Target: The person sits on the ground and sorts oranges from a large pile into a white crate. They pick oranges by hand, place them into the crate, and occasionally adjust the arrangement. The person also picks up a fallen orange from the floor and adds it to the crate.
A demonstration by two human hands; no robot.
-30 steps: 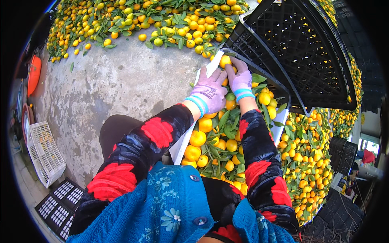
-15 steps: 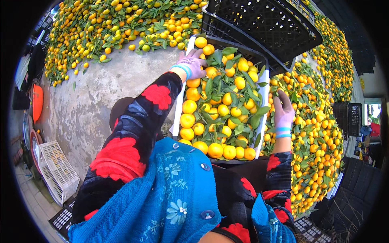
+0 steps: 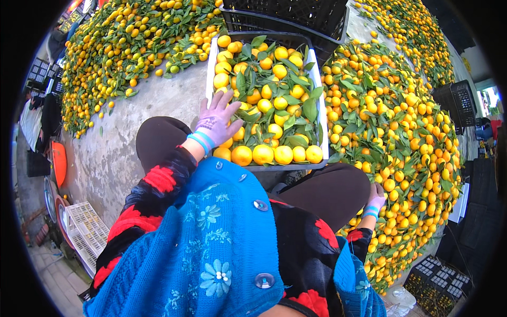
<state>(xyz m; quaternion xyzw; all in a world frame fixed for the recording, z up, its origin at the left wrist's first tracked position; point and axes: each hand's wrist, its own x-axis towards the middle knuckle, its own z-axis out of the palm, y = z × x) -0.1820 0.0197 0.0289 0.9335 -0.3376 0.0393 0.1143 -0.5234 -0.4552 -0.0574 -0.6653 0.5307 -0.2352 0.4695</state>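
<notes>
Two gloved hands: our left hand (image 3: 215,122) lies fingers apart, steadying leafy oranges (image 3: 274,116) heaped in a white rectangular crate (image 3: 211,63); our right hand (image 3: 375,199) dips into the floor pile (image 3: 401,158), grip unclear.

The oranges (image 3: 262,154) have shiny, bumpy skin, and their leaves (image 3: 309,108) look smooth and waxy. The crate (image 3: 322,127) is hard white plastic. The left hand (image 3: 216,122) wears a soft knit cloth glove, and the right hand (image 3: 375,197) seems to as well. The blue cardigan (image 3: 211,248) is thick fuzzy wool with shiny buttons. The ground (image 3: 132,137) is rough grey concrete.
</notes>
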